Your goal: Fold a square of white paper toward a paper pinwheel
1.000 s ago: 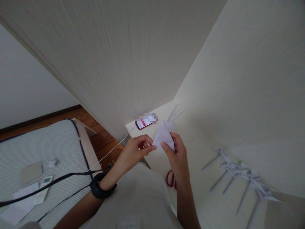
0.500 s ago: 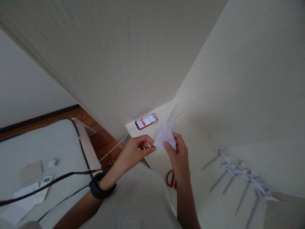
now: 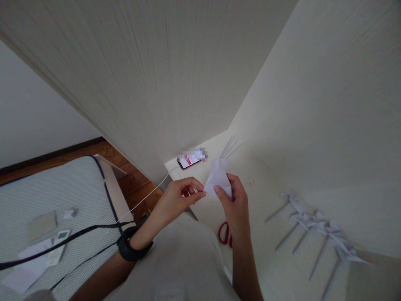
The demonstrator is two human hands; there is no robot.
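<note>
A folded sheet of white paper is held above the white tabletop. My right hand grips its right side, thumb on top and fingers behind. At the paper's left corner, the thumb and fingers of my left hand are pinched together on the tip. Beyond the paper, several thin white sticks lie on the table. Red-handled scissors rest partly hidden behind my right forearm. Several white paper pinwheels on sticks lie in a row at the right.
A lit phone, partly blurred out, lies at the table's back left with a white cable running off the edge. Upright panels close in the back and right. To the left is a mattress holding papers and a small white device.
My left fingertips and the paper's left corner have shifted very slightly to the right. Both hands keep their hold.
</note>
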